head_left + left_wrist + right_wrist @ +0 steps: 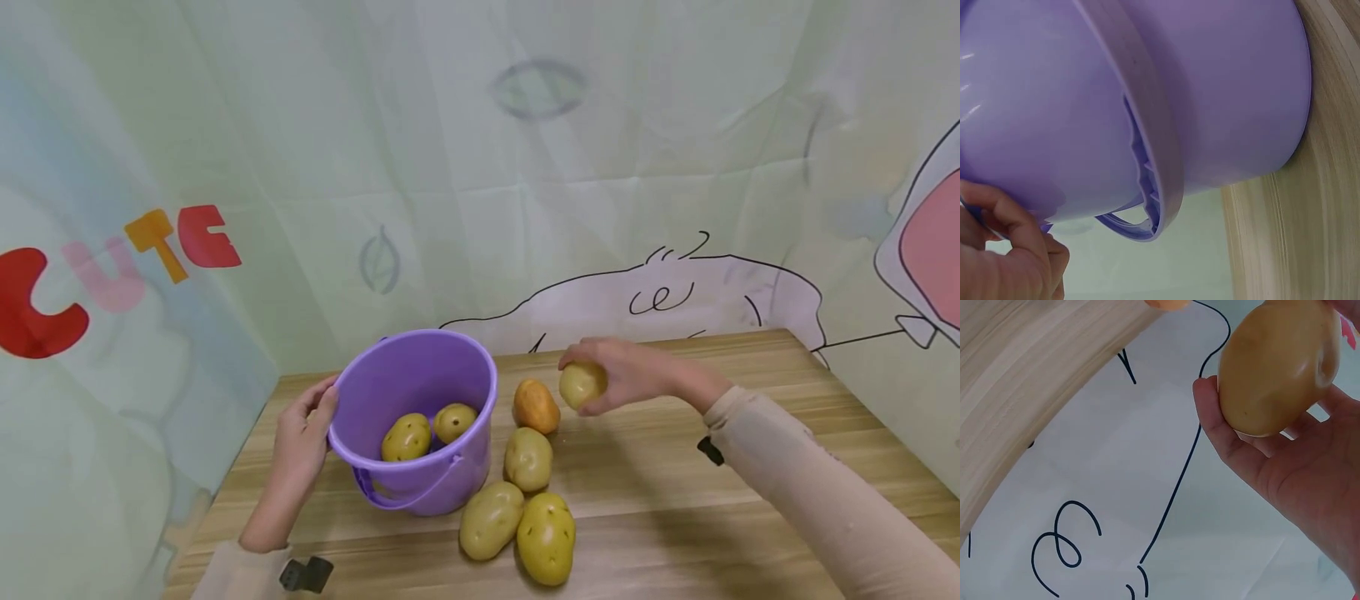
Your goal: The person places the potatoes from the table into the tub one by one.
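Purple bucket [474, 462], its rim gripped by the nearer left hand [298, 433], stands to the left of the pale potato [579, 385] that the right hand [628, 372] clasps in curled fingers above the wooden table [622, 479], with an orange potato [536, 407] lying between them

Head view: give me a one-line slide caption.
Left grip on a purple plastic bucket, two rounded yellow potatoes inside; right grip around a rounded pale tan potato.
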`<state>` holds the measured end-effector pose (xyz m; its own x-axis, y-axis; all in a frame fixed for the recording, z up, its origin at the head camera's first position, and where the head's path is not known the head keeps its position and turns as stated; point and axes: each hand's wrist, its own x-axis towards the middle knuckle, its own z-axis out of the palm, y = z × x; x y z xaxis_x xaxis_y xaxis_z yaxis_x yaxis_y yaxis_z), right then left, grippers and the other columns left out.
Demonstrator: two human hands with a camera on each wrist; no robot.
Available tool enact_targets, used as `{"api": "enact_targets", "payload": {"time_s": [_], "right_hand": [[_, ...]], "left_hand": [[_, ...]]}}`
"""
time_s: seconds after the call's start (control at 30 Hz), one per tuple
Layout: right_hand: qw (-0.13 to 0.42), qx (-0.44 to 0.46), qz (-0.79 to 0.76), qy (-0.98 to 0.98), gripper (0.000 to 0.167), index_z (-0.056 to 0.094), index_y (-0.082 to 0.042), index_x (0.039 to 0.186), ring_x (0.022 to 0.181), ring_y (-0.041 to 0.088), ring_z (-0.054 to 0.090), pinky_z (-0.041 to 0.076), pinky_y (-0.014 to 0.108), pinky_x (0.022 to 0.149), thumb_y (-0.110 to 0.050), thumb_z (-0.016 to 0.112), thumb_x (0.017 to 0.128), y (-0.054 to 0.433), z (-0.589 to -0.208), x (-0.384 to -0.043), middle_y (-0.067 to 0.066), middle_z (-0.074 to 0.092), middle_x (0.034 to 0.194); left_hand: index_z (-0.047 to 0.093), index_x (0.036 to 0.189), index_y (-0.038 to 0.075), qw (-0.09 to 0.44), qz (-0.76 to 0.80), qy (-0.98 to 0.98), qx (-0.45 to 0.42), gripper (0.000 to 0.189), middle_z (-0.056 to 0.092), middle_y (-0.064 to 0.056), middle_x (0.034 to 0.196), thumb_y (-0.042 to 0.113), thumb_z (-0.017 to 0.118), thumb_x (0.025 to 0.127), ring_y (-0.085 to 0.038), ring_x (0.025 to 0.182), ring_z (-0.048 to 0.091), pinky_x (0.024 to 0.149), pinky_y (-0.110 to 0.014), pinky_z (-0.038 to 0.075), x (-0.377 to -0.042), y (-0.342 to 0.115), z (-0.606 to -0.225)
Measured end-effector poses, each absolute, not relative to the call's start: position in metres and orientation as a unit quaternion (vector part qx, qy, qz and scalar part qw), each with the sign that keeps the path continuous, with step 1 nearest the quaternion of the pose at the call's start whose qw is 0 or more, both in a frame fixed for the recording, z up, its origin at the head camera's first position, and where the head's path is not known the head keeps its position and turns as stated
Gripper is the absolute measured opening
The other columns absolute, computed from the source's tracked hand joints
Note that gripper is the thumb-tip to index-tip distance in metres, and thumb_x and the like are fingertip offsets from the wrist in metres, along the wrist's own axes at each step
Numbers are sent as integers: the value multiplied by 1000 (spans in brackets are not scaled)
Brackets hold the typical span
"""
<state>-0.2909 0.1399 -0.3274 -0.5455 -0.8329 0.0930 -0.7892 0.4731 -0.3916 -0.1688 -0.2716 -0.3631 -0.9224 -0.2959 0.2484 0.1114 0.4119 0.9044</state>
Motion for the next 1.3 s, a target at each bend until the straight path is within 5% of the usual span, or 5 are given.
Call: {"api": "enact_targets", "payload": {"time_s": [1.3], "right_hand": [[13, -522, -198, 830, 57, 62, -9, 124, 87, 14, 56, 56, 28, 69, -30, 83, 76, 102, -272, -286, 0, 59, 103]], "left_hand": [[52, 140, -6, 182, -543, -818, 56, 47, 55, -22, 111, 28, 46, 107, -7, 75, 61, 62, -21, 58, -172, -276, -366]]}}
